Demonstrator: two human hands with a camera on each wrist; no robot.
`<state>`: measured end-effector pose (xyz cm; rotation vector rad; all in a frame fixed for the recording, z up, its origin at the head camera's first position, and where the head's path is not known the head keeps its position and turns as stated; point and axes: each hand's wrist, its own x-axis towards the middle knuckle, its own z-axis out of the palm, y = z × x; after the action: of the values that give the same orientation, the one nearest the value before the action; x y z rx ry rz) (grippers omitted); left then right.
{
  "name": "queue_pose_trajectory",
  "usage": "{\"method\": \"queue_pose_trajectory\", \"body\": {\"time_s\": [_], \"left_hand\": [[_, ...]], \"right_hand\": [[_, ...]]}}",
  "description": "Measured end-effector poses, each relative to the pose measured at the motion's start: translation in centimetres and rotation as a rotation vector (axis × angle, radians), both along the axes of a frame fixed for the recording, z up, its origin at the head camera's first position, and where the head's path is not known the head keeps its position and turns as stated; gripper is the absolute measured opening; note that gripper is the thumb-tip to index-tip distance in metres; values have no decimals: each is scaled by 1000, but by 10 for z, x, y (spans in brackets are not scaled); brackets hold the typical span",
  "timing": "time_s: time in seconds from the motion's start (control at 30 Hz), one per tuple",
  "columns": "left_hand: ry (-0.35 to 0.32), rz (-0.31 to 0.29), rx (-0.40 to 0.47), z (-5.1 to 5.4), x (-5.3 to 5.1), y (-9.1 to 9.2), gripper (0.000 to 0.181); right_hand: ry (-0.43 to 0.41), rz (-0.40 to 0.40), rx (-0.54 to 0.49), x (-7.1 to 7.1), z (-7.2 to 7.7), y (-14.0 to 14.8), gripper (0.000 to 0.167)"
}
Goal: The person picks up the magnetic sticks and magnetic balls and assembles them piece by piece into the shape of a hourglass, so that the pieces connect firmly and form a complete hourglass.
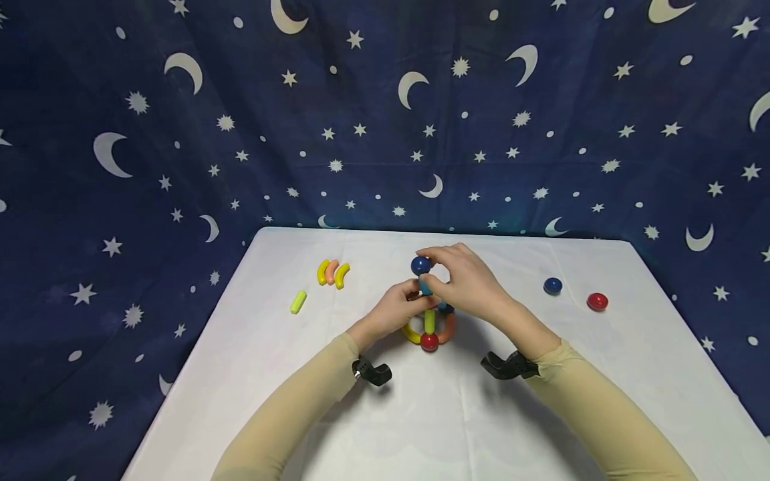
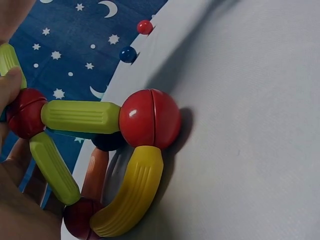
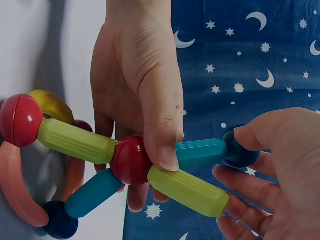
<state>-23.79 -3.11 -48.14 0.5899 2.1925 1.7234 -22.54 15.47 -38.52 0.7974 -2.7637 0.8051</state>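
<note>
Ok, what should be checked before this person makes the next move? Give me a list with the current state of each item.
1. Left hand gripping the red centre ball: ok.
2. Right hand pinching the dark blue ball: ok.
3. Dark blue ball meeting the end of the blue rod: ok.
4. That joint firm enough to let go: cannot tell from stills.
5. Outer end of the upper green rod capped with a ball: not ok, it is bare.
6. Loose balls in view: ok, a spare blue ball and a spare red ball.

Starry cloth [image 1: 373,100] behind a white table [image 1: 421,421] suggests a studio.
</note>
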Motion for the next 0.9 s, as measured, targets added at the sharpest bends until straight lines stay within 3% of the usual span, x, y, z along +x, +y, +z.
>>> {"method": "queue_pose_trajectory", "body": {"time_s": [0.37, 0.73, 0.9], "left_hand": [[-2, 1, -7, -1, 0, -4, 23], [29, -19, -23, 2, -1, -3, 30], [39, -33, -8, 2, -2, -1, 26]], "right_hand": [[-11, 37, -36, 3, -2, -4, 45], [-77, -14, -90, 7, -3, 4, 42], [-107, -25, -123, 8, -2, 11, 41]]}}
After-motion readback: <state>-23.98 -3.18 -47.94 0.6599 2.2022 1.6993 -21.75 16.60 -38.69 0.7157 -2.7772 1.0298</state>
